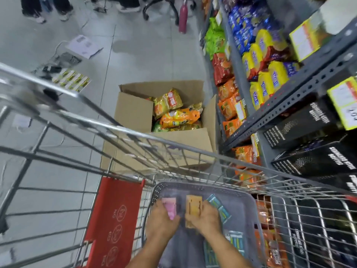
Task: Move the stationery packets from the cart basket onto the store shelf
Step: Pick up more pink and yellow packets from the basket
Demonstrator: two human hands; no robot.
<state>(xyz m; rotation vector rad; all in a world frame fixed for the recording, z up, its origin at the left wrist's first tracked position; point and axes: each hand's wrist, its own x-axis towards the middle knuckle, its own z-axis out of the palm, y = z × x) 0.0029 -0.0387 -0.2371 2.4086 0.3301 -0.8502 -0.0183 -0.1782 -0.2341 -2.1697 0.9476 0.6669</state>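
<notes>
Both of my hands reach down into a grey plastic basket (249, 204) that sits inside the metal cart (119, 128). My left hand (160, 219) is closed around a pink stationery packet (170, 207). My right hand (204, 217) grips an orange stationery packet (193, 206). Blue-green packets (220, 207) lie in the basket to the right of my right hand, and more of them (236, 242) rest beside my right forearm. The store shelf (301, 89) rises on the right.
An open cardboard box (135, 113) of snack bags stands on the floor ahead of the cart. The shelf carries yellow, blue, orange and green snack packs and black boxes (297, 128). A red cart seat flap (114, 219) hangs at left. People's legs, a chair base and a maroon bottle (183, 18) are far ahead.
</notes>
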